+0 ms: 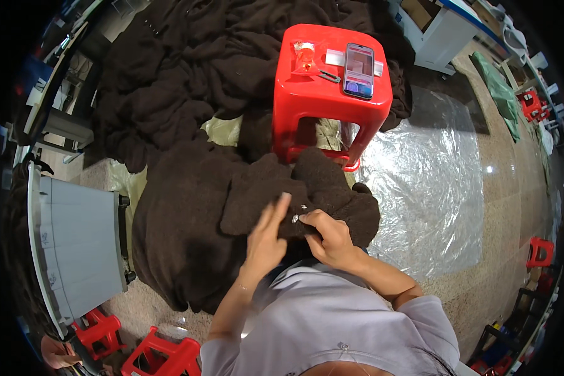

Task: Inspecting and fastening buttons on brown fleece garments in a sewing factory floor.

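Brown fabric (244, 200) could drag out of place, its loose bulk being the probable cause. It lies bunched beneath and ahead of the left hand (265, 247) and right hand (333, 241). Left: fingers extended, thumb apart; contact undetermined owing to blur. Right: curled, fingertip beside a small silver piece (296, 219); pinching cannot be confirmed. A slack hold could lose that piece among the fabric.

The glossy speckled floor (504, 194) runs along the right, catching bright spots of light, with a clear plastic sheet (429, 194) spread over part of it. A red stool (319, 100) stands at far centre; near left, two more stools (180, 352) sit close to a grey wheeled bin (81, 244).
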### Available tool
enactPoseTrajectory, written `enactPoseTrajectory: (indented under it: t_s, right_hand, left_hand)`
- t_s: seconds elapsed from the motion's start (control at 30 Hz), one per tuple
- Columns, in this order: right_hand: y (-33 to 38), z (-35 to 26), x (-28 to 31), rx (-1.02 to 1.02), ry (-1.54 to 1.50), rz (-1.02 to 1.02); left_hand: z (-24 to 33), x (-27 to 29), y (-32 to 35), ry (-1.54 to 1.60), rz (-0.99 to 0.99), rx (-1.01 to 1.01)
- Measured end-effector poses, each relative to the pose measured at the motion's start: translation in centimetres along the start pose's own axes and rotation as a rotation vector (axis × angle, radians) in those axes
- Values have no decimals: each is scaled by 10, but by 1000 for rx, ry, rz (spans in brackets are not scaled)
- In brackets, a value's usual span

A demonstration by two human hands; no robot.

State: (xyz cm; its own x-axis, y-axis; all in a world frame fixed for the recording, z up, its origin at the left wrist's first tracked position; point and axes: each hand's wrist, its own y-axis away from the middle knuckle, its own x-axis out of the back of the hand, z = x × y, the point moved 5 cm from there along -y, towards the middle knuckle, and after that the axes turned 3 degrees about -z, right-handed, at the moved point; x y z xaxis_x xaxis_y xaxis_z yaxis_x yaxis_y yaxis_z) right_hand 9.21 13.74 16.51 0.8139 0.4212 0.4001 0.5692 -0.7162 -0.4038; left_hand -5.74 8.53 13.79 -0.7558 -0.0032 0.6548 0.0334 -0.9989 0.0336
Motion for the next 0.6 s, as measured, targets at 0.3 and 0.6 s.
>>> enactPoseTrajectory:
  t_s: [0.3,0.6]
  right_hand:
    - [-39,37,21,-10,39,-222]
    - [42,-21,209,-45,-395,297]
  left_hand:
    - [-11,26,20,721,303,89]
    - [87,60,29,135,191,-247]
